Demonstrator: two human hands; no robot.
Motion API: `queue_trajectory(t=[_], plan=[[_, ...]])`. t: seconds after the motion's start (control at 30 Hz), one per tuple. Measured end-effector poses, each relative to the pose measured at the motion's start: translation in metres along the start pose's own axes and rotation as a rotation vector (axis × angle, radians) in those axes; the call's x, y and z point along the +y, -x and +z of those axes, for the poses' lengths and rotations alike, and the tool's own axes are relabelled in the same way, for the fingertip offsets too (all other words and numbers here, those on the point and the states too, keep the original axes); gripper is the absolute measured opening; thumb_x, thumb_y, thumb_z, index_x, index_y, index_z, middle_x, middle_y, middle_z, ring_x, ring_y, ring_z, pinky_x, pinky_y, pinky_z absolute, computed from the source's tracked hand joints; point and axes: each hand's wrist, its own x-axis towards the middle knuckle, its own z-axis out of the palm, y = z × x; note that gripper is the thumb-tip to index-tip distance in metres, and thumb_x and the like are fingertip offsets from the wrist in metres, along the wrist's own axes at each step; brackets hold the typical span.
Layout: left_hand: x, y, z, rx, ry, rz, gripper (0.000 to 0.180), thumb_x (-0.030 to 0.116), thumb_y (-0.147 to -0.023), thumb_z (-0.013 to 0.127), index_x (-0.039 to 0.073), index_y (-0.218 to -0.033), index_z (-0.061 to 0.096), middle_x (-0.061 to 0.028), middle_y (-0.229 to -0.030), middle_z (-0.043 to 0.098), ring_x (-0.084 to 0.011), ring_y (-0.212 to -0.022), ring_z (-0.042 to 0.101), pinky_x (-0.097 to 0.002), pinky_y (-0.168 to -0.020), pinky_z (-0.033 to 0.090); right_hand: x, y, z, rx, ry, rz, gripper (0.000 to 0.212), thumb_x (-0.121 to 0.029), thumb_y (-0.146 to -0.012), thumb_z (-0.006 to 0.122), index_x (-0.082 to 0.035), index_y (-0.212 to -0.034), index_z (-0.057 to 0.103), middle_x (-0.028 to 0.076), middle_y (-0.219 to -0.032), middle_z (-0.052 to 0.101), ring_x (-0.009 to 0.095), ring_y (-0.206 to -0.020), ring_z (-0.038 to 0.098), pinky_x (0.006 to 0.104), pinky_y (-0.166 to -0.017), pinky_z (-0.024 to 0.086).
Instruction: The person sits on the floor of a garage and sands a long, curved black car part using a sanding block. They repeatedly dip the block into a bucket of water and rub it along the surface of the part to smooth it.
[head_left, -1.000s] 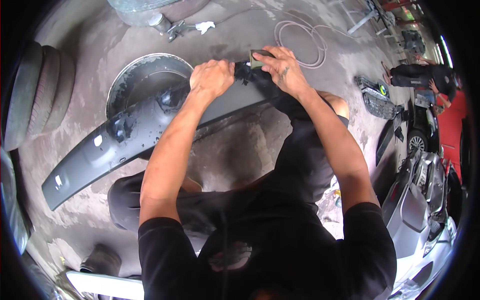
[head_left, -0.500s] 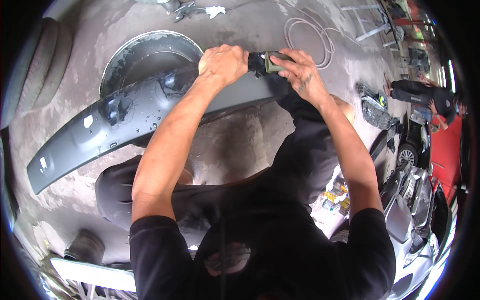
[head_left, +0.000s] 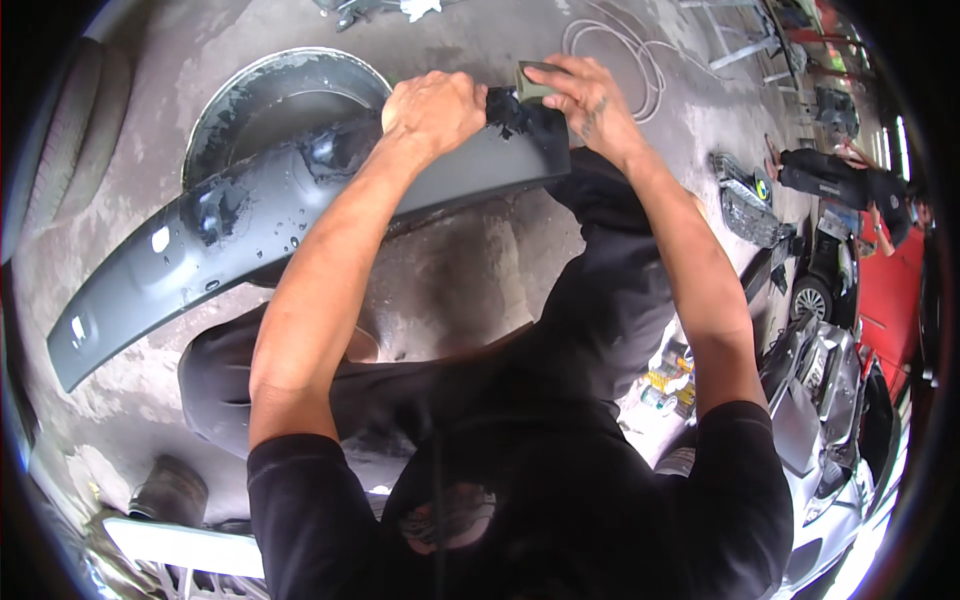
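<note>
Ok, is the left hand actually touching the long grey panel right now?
Touching. The head view shows the left hand closed over the upper edge of the long grey panel, fingers wrapped onto it with no gap visible.

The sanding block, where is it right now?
The sanding block is top centre of the head view, under the right hand, pressed on the grey panel's right end beside the left hand.

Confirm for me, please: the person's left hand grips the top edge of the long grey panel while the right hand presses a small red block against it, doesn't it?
Not quite: the small block under the right hand is grey-green, not red, as the head view shows. The rest stands: the left hand grips the top edge of the long grey panel, and the right hand presses the block against it.
</note>
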Motion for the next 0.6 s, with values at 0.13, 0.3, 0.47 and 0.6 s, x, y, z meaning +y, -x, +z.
queue_trajectory(t=[0.13, 0.3, 0.47, 0.6], plan=[[0.0, -0.001, 0.0, -0.014, 0.008, -0.006, 0.05, 0.038, -0.109, 0.047, 0.002, -0.106, 0.082, -0.0228, -0.108, 0.079, -0.0435, -0.109, 0.075, -0.0512, -0.102, 0.056, -0.007, 0.035, -0.012, -0.05, -0.077, -0.055, 0.043, -0.01, -0.091, 0.077, -0.022, -0.132, 0.078, 0.01, -0.141, 0.069, 0.034, -0.12, 0.065, 0.047, -0.106, 0.049], [0.004, 0.001, -0.005, -0.008, -0.029, 0.006, 0.05, 0.038, -0.11, 0.047, 0.002, -0.107, 0.082, -0.0229, -0.109, 0.079, -0.0424, -0.11, 0.074, -0.0503, -0.103, 0.055, 0.005, 0.003, -0.004, -0.008, 0.004, -0.008, 0.042, -0.011, -0.092, 0.077, -0.022, -0.132, 0.078, 0.011, -0.139, 0.07, 0.033, -0.12, 0.064, 0.046, -0.107, 0.049], [0.001, 0.0, -0.001, -0.035, -0.015, 0.025, 0.047, 0.037, -0.111, 0.047, 0.002, -0.109, 0.079, -0.0247, -0.107, 0.078, -0.0435, -0.109, 0.073, -0.0539, -0.1, 0.054, 0.012, 0.004, -0.024, 0.123, -0.037, 0.09, 0.038, -0.013, -0.093, 0.077, -0.021, -0.129, 0.08, 0.013, -0.138, 0.07, 0.033, -0.122, 0.064, 0.0469, -0.108, 0.049], [0.001, 0.003, -0.005, -0.053, -0.02, 0.015, 0.047, 0.036, -0.111, 0.047, 0.002, -0.109, 0.079, -0.0244, -0.107, 0.078, -0.0433, -0.109, 0.073, -0.0537, -0.1, 0.054, -0.009, 0.024, -0.013, -0.063, -0.016, -0.082, 0.043, -0.011, -0.093, 0.076, -0.019, -0.135, 0.077, 0.013, -0.142, 0.068, 0.037, -0.126, 0.063, 0.0447, -0.109, 0.051]])
